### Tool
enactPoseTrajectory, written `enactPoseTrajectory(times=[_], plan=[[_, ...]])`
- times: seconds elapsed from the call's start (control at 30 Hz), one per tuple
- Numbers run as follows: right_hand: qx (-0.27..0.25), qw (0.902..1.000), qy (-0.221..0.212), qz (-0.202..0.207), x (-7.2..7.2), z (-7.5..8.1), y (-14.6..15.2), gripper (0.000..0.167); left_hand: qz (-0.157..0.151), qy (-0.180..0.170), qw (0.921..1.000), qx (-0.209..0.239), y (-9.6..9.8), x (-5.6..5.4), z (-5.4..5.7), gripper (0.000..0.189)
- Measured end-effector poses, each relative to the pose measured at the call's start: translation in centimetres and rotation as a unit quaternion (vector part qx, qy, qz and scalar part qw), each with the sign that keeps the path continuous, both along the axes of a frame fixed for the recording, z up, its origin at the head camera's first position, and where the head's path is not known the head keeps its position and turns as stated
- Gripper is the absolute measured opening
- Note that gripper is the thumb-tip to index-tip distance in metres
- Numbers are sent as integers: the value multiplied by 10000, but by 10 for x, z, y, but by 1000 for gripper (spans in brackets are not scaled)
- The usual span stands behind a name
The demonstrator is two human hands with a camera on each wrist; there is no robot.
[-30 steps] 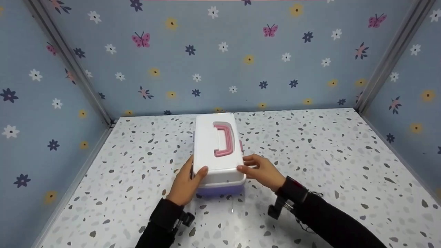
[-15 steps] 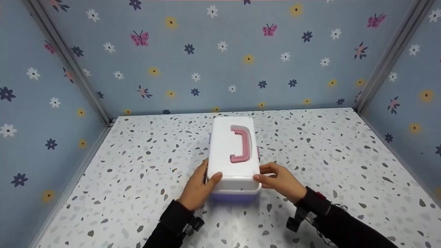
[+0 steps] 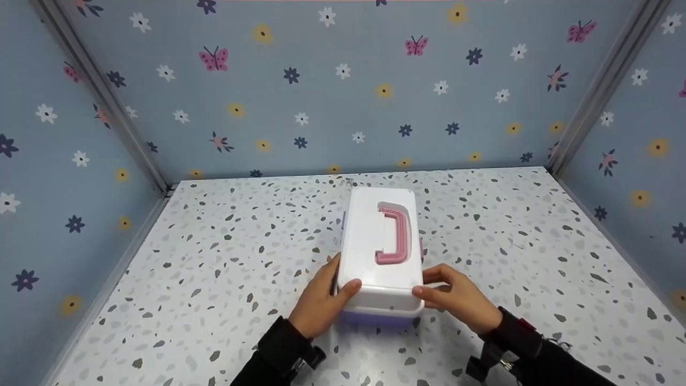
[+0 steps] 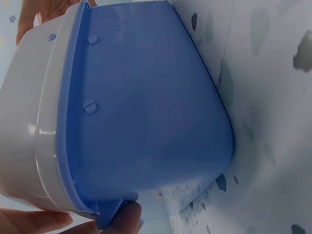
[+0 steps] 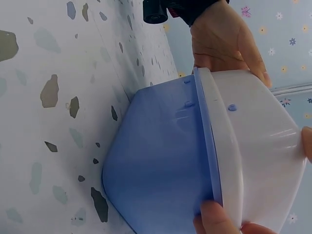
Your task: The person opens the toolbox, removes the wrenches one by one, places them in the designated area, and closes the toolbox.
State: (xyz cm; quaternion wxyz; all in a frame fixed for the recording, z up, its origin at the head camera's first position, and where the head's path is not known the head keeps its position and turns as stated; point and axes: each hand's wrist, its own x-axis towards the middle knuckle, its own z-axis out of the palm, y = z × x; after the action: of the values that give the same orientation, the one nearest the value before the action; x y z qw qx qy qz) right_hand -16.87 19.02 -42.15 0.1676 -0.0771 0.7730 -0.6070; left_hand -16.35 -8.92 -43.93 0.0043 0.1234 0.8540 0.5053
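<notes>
A lidded storage box (image 3: 370,241) stands between my hands on the tabletop, its lid closed. It has a white lid, a purple base that looks blue in the wrist views, and a pink carry handle (image 3: 401,236) folded flat on top. My left hand (image 3: 321,303) grips the near left corner, thumb on the lid and fingers down the side. At the near right corner my right hand (image 3: 461,297) holds the box, with the thumb on the lid edge. In the left wrist view fingertips sit under the rim of the base (image 4: 146,97). The right wrist view shows the lid (image 5: 263,131) meeting the base.
The speckled white table (image 3: 241,230) extends around the box. A blue flowered wall (image 3: 321,96) rises along the back edge, and similar side panels with grey metal posts (image 3: 605,86) stand left and right.
The box has shifted right and nearer to me, with both hands still holding it. Its lid has stayed closed and the handle flat.
</notes>
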Motion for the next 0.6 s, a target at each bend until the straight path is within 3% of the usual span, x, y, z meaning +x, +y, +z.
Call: enactPoseTrajectory(times=[0.2,0.47,0.6], plan=[[-25,10000,28,72,2,0,4,55,-26,-63,10000,-30,1,1,-1,77],[342,9982,178,467,-4,4,14,55,-79,27,9995,-293,2,0,4,83],[661,9958,383,502,-12,9,19,54,63,314,9979,-567,3,0,12,90]])
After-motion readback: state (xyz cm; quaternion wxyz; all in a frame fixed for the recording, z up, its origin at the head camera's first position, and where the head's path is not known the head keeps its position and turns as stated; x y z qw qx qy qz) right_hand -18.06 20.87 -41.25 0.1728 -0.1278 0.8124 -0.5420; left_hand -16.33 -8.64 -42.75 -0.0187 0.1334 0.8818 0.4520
